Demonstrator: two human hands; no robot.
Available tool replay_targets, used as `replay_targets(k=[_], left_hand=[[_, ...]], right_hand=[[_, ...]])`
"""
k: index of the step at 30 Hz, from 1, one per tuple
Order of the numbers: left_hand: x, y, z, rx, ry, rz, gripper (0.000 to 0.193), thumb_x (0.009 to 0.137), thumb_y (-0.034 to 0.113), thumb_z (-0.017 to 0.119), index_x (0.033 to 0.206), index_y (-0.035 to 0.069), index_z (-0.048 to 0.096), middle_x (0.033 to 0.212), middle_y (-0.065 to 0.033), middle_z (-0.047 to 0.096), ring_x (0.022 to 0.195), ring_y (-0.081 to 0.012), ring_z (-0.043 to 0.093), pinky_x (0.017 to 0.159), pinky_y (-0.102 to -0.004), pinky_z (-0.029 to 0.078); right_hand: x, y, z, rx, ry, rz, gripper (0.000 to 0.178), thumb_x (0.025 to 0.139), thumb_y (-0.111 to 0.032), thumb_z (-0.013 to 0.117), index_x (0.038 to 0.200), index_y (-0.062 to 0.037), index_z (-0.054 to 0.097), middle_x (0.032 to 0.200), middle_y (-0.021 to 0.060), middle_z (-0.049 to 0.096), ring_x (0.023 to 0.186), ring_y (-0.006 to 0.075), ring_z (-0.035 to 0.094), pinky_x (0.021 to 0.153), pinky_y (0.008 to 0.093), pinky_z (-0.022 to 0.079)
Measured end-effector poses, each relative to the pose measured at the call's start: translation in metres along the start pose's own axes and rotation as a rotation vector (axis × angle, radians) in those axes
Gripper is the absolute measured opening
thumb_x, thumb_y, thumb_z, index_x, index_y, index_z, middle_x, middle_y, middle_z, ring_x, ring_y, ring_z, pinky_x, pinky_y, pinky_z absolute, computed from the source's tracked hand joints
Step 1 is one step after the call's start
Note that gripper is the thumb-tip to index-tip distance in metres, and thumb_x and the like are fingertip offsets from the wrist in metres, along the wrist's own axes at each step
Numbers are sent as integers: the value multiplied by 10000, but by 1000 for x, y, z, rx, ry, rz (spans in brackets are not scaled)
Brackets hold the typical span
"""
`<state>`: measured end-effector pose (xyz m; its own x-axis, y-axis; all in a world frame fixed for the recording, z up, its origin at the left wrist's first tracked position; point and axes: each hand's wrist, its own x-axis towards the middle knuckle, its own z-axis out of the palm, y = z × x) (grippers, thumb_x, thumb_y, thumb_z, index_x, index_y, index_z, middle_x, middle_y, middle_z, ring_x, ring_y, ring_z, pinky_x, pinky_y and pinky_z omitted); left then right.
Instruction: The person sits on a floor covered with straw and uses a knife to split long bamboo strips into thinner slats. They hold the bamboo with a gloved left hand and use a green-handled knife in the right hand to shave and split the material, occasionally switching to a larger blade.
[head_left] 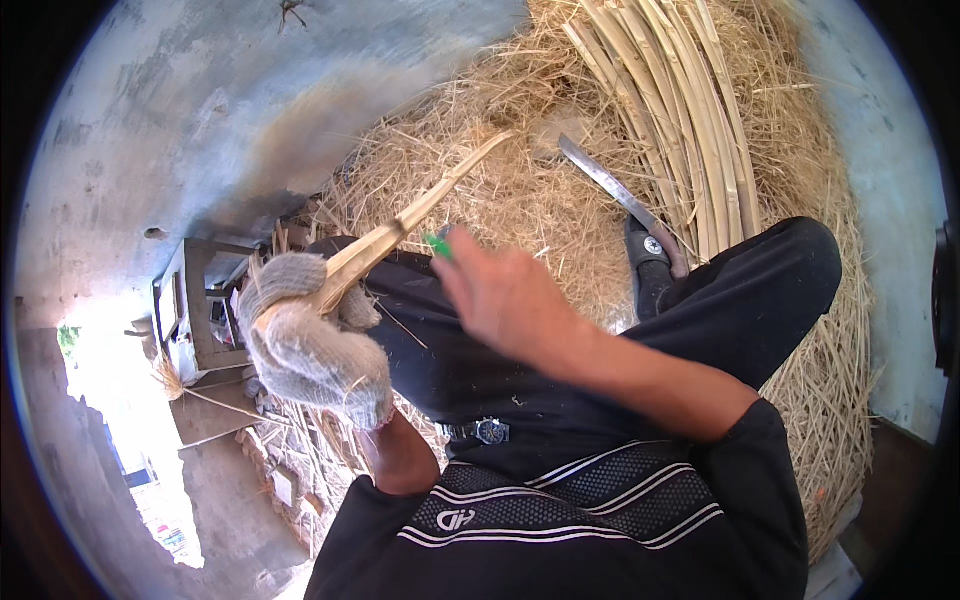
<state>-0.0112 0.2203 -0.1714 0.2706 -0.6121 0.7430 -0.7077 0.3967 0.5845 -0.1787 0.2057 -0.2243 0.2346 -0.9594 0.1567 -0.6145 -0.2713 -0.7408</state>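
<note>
My left hand (310, 330), in a thick grey knitted glove, is closed round a pale split wooden strip (375, 245), perhaps bamboo. The strip slants up and away to the right, with a dark band part way along and a tapered far end. My bare right hand (510, 300) is beside the strip, slightly blurred, its fingers closed on a small green thing (438, 246) that pokes out by the thumb. What kind of thing it is, I cannot make out. A curved-bladed knife (610, 180) lies by my dark shoe (652, 270), apart from both hands.
Several long pale strips (680, 110) lean together at the far right. Loose shavings (450, 150) cover the floor around my crossed legs (760, 285). A wooden frame (215, 320) stands at the left by the wall (180, 120). A wristwatch (490, 431) rests at my waist.
</note>
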Motion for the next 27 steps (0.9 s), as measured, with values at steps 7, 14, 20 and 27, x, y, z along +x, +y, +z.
replay_targets(k=[7, 14, 20, 27], left_hand=[[-14, -7, 1, -55, -62, -50, 470, 963, 420, 562, 1084, -34, 576, 966, -140, 624, 775, -210, 618, 680, -318, 514], [-11, 7, -1, -238, -130, -124, 602, 924, 510, 602, 1100, -64, 566, 944, -141, 651, 718, -201, 655, 620, -287, 544], [-9, 7, 2, -238, 20, -79, 623, 917, 528, 609, 1079, -72, 566, 877, -135, 669, 626, -168, 653, 547, -263, 557], [-19, -10, -13, -95, -31, -55, 585, 926, 475, 616, 1090, -86, 581, 883, -154, 683, 688, -191, 683, 546, -273, 581]], right_hand=[[6, 10, -6, 67, -34, -7, 258, 998, -274, 506, 985, -16, 501, 609, 238, 598, 544, 432, 626, 507, 506, 513], [20, 55, 16, -64, 47, 94, 288, 1012, -304, 476, 1020, -17, 505, 600, 240, 581, 634, 449, 636, 551, 541, 496], [14, 17, -4, 180, -43, 12, 266, 1005, -310, 491, 1034, -46, 508, 594, 237, 583, 605, 469, 616, 579, 560, 495], [17, 53, 17, -153, 6, 61, 251, 1033, -301, 420, 1058, -67, 506, 725, 236, 639, 719, 430, 658, 660, 534, 520]])
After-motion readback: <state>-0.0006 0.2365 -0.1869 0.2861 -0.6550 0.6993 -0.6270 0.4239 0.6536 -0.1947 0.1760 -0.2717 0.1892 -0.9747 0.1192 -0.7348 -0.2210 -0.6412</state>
